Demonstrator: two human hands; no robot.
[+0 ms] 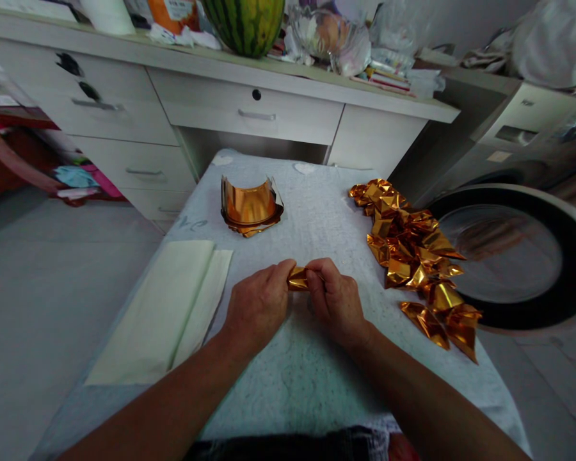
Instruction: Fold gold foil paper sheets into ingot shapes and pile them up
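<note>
Between my two hands, over the middle of the cloth-covered table, is a small folded piece of shiny gold foil paper [297,279]. My left hand [260,299] grips its left end, fingers closed. At the right end, my right hand [335,301] pinches the foil between thumb and fingers. Beyond my left hand stands a curved stack of gold foil sheets [250,206], its edges bent up. Pale yellow folded paper [156,307] lies flat to the left. Over on the right is a heap of folded gold foil pieces [408,240], several of them overlapping.
A light blue patterned cloth [317,371] covers the table. Behind it stands a white desk [249,105] with drawers, carrying a watermelon [244,24] and a glass bowl [322,32]. An open round washing machine door [509,253] sits close to the table's right edge.
</note>
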